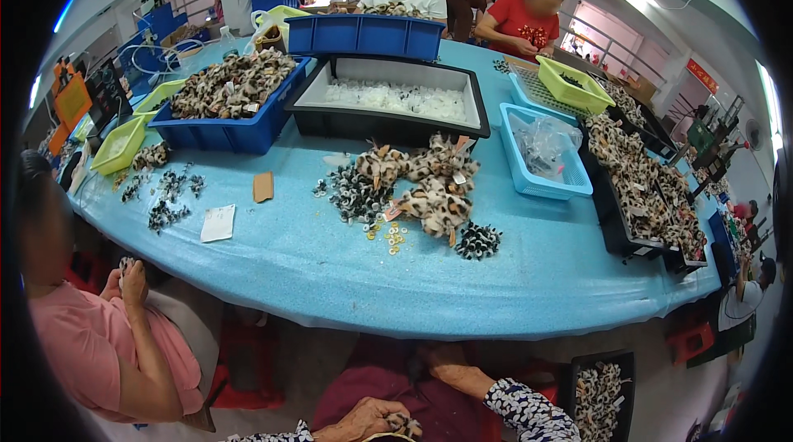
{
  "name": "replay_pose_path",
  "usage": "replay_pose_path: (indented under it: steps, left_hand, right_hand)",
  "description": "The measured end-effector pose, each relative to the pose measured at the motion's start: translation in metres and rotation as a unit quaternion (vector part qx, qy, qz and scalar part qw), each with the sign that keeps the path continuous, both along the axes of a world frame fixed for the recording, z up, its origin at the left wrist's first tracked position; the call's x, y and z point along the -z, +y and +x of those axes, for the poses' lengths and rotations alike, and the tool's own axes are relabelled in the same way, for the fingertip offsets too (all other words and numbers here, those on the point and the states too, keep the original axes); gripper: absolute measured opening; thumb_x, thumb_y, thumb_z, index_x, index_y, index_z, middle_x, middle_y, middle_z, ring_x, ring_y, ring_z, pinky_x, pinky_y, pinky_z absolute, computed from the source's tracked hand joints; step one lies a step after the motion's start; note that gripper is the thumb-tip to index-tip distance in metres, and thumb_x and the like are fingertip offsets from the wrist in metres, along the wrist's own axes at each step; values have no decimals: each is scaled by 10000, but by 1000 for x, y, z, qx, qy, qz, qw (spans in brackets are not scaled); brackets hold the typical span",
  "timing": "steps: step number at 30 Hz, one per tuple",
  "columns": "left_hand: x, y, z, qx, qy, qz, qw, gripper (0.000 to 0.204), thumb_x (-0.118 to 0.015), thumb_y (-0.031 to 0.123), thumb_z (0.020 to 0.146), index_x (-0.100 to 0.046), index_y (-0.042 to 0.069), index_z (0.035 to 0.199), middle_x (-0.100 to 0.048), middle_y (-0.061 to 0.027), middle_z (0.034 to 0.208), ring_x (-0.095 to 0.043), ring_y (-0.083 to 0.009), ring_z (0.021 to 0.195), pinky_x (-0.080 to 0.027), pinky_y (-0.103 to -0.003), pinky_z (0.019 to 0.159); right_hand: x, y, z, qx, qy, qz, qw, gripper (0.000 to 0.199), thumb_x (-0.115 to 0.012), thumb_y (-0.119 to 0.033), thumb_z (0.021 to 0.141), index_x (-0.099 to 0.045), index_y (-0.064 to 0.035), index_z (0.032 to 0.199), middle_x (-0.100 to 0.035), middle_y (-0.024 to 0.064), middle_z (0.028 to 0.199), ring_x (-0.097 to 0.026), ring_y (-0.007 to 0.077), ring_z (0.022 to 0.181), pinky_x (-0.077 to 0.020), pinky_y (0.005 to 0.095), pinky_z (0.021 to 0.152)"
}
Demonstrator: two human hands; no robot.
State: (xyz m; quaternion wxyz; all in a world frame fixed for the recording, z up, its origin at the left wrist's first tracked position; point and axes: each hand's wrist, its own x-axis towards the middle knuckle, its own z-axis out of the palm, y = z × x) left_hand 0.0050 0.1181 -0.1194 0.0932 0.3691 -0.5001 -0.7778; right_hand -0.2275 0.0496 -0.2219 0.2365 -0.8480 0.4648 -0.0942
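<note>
While the left hand (pixel 363 419) curls closed around a fuzzy, mottled plush piece (pixel 404 425) low over the lap, the view's bottom edge cuts off part of that bundle. In shade under the table's edge, the right hand (pixel 446 364) has fingers too dark for me to tell whether they grip anything. Maroon cloth (pixel 372 384) drapes the lap between. Beyond, on the slick blue table covering (pixel 314 285), furry spotted toys (pixel 436 198) slump beside little black-and-white pieces (pixel 479 241); behind stands a rectangular black tray (pixel 372 125) of translucent bits (pixel 396 99).
</note>
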Motion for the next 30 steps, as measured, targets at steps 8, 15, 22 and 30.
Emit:
replay_pose_path:
  steps: [8,15,22,30]
  left_hand:
    - [10,7,4,-35,58,31,997,213,-575,-11,765,-674,35,947,-662,-22,880,-591,-60,808,-484,-209,717]
    - [22,4,0,-27,47,-225,973,253,-632,69,738,-667,44,987,-623,-60,848,-600,-126,765,-484,-266,678]
    - [16,6,1,-68,0,-232,970,238,-655,94,678,-676,63,913,-572,-54,708,-559,-193,670,-452,-303,604]
    - [13,9,1,-58,-2,-345,937,218,-670,87,689,-685,72,906,-557,-43,690,-545,-173,670,-436,-297,582]
  right_hand:
    - [-25,18,-13,-31,-104,26,994,231,-523,-163,839,-575,-18,1011,-628,172,863,-619,341,813,-479,453,700]
    - [-56,73,43,223,-411,468,750,159,-555,-5,856,-601,12,1008,-632,8,828,-573,52,745,-479,203,657]
    - [-41,106,47,262,-529,565,577,164,-527,17,869,-597,16,1017,-627,43,906,-596,78,794,-497,191,667]
    - [-32,108,43,241,-531,627,516,164,-555,-18,872,-618,34,1014,-645,75,903,-621,110,781,-530,220,677]
